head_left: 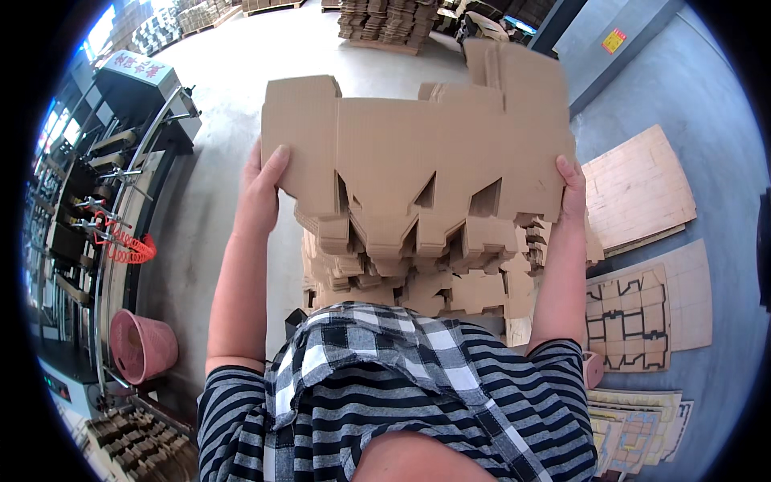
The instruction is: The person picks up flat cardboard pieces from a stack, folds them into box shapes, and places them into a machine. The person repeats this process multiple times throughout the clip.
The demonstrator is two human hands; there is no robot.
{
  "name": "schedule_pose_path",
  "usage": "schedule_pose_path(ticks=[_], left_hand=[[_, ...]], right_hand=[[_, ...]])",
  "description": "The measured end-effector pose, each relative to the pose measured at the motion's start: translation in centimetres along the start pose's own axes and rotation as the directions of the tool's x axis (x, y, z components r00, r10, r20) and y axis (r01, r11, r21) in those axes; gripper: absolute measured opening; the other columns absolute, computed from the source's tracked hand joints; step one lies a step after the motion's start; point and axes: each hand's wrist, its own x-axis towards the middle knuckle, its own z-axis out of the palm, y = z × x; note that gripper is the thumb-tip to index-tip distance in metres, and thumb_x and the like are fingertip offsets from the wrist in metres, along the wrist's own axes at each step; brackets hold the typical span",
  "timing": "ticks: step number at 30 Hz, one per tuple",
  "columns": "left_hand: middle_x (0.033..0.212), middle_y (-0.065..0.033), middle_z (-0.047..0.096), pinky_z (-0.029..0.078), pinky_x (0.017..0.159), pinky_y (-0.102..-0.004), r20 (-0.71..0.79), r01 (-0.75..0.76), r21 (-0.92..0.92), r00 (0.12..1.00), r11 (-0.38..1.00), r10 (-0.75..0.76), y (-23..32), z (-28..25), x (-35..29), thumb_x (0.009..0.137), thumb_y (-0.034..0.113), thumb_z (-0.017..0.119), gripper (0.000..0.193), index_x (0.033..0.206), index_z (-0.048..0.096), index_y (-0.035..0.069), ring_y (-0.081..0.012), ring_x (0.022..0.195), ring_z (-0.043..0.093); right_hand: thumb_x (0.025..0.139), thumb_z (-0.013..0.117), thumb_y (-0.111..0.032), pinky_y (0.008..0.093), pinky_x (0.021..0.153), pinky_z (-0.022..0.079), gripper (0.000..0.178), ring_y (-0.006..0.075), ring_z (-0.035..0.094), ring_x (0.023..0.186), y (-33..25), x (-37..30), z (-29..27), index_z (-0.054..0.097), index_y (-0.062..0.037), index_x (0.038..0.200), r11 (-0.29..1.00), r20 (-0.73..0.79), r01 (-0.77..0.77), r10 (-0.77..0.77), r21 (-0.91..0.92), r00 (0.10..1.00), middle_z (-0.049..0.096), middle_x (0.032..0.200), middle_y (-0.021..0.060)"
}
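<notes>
Between my two hands is a stack of die-cut cardboard box blanks (409,145), flat and brown, with notches and triangular cut-outs along the near side. My left hand (263,181) grips its left edge, the thumb on top and the fingers hidden underneath. At the right edge my right hand (570,185) is closed on the blanks, thumb upward. Below and nearer to me lies a taller pile of similar cardboard blanks (482,293), its layers uneven. The held stack hides much of that pile, and whether the two touch I cannot tell.
A machine (112,185) with rails and a red coiled hose (132,247) runs along the left. Beside it stands a pink basket (143,345). To the right, wooden boards (638,189) and a cutting die board (630,321) lean by the wall. Stacked cardboard (389,24) stands far ahead.
</notes>
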Motion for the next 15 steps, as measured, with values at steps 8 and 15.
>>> schedule_pose_path(ticks=[8, 15], left_hand=[[0.138, -0.0134, 0.039, 0.035, 0.103, -0.0391, 0.114, -0.326, 0.006, 0.939, 0.945, 0.323, -1.4, -0.5, 0.2, 0.066, 0.019, 0.076, 0.099, 0.144, 0.018, 0.003, -0.0259, 0.125, 0.041], [0.141, -0.0144, 0.035, 0.034, 0.104, -0.0385, 0.112, -0.262, 0.202, 0.963, 0.944, 0.244, -0.9, 0.0, -1.2, 0.058, 0.036, 0.083, 0.114, 0.145, 0.017, 0.002, -0.0258, 0.128, 0.039]], right_hand=[[0.06, 0.076, -0.001, 0.0309, 0.087, 0.049, 0.071, 0.02, 0.058, 0.103, 4.6, 0.0, -4.5, 0.047, -0.0011, 0.124, 0.992, 0.143, 0.093, -0.105, 0.082, 0.984, 0.058, 0.112, 0.0064], [0.054, 0.071, 0.008, 0.0339, 0.089, 0.049, 0.073, 0.0214, 0.059, 0.102, 4.4, -2.2, -6.2, 0.048, -0.0021, 0.122, 0.992, 0.115, 0.024, -0.038, 0.123, 0.993, 0.059, 0.111, 0.007]])
